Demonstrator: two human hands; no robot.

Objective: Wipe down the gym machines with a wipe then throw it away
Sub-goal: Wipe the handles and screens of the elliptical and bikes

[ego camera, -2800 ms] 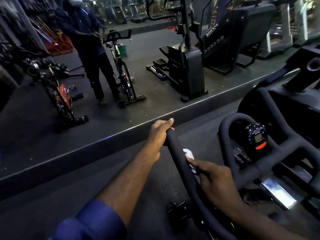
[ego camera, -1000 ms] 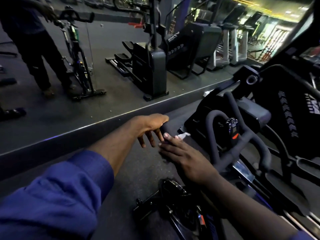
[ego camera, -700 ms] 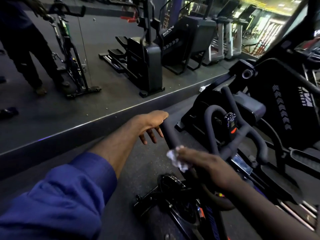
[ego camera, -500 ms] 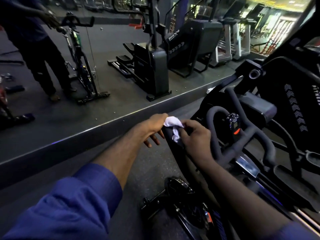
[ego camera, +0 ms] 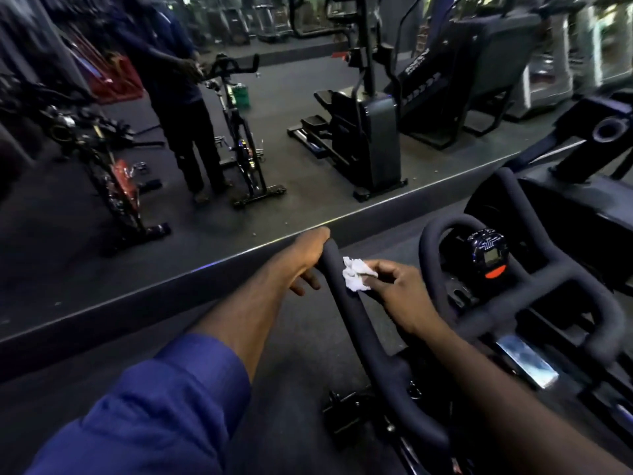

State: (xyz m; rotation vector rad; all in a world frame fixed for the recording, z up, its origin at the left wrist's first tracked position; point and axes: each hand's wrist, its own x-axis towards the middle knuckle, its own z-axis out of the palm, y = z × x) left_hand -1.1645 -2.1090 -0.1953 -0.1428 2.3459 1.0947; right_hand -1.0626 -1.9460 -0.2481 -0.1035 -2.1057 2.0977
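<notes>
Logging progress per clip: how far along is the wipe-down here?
Done: nothing shows as finished. In hand: the right hand pinches a crumpled white wipe against the black padded handlebar, left hand resting on its tip. Left: the round black console, other machines, then binning the wipe.

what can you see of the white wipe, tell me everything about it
The wipe is a small white piece, crumpled into an uneven, creased wad. It looks like thin paper or cloth, though which cannot be told. The right hand pinches its right edge between thumb and fingers and presses it against the right side of the black padded handlebar, just below the bar's tip. The left hand, resting on that tip, does not touch it.
</notes>
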